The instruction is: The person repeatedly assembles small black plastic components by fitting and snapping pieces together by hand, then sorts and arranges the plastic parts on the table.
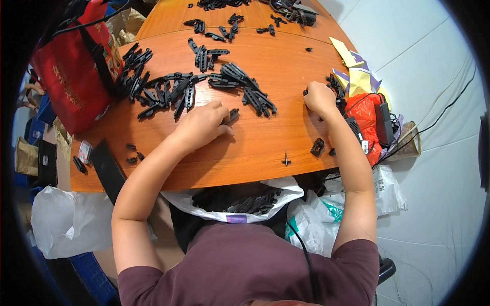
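Observation:
Near the middle of the wooden table, my left hand is closed around a short, ribbed black plastic part, held between thumb and fingers. Just beyond it lies a loose heap of long black plastic parts, with more long black parts at its right end. At the table's right side, my right hand is curled with its fingers closed, and a small dark bit shows at its fingertips. Most of what it grips is hidden. A pile of small black pieces sits right beside it.
A red bag stands at the left edge. On the right are a red plastic bag, a black adapter with cables and yellow-purple paper. An open white bag of black parts sits at my lap.

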The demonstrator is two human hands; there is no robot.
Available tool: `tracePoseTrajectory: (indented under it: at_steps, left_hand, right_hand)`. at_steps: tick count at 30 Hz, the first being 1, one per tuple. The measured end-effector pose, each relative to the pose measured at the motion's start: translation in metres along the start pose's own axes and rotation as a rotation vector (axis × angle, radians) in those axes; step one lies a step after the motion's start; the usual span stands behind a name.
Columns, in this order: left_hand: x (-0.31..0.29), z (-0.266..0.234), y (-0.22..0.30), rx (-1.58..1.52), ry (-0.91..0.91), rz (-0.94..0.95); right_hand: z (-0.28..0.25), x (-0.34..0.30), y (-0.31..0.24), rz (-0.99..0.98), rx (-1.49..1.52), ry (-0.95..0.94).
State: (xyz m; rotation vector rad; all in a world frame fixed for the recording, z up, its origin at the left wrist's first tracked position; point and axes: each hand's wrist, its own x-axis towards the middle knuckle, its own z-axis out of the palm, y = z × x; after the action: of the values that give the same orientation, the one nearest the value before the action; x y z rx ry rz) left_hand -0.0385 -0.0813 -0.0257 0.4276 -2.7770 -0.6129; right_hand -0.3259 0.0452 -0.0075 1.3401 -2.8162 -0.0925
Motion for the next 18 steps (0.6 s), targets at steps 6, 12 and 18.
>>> tracePoseTrajectory:
  at_steps: [6,12,18]
  left_hand:
    - [0.008,-0.005,0.000,-0.806,-0.076,-0.406]
    - [-0.004,-0.034,0.020,-1.255,-0.197,-0.250]
    - [-0.016,-0.041,0.049,-1.008,-0.064,-0.154]
  right_hand:
    - [-0.021,-0.062,-0.040,-0.417,0.633,0.303]
    - [-0.047,-0.122,-0.090,-0.808,1.038,0.285]
    - [-0.033,-0.131,-0.095,-0.722,1.172,0.425]
